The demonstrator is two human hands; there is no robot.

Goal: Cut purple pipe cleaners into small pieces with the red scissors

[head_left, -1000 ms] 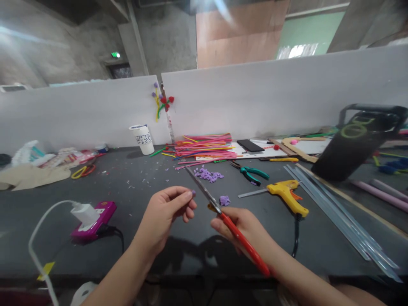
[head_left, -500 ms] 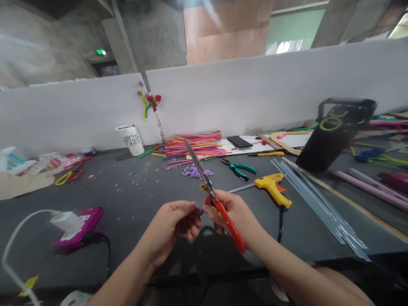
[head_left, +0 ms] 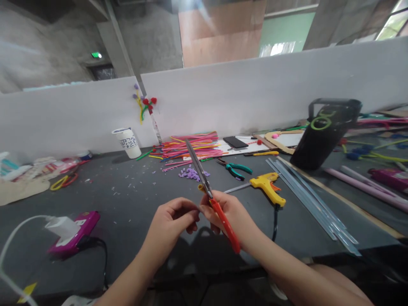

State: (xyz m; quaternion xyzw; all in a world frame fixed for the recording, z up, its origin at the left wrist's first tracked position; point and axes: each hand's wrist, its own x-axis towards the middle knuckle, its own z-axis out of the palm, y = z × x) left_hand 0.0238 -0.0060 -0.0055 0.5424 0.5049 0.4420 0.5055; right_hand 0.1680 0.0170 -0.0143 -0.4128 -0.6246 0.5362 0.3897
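My right hand [head_left: 225,212] is closed around a pair of scissors [head_left: 225,219] with orange-red handles, their blades pointing up and away from me. A small yellow piece [head_left: 200,187] shows beside the blade, just above my right fingers. Close against the right fingertips is my left hand [head_left: 177,216], its thumb and fingers pinched together; whatever they hold is too small and hidden to name. Behind the scissors lies a pile of short purple pieces [head_left: 190,173]. Farther back is a heap of pink, orange and yellow pipe cleaners [head_left: 191,146].
Teal-handled pliers [head_left: 237,170] and a yellow glue gun [head_left: 267,187] lie to the right, beside clear glue sticks [head_left: 315,204]. A black bottle [head_left: 323,136] stands behind them. At left are a magenta power strip [head_left: 76,238] with a white plug and a paper cup [head_left: 127,143].
My left fingers have closed in against the right fingertips, and the purple bit seen between the hands is now mostly hidden. The view has turned slightly right. The scissors stay in my right hand.
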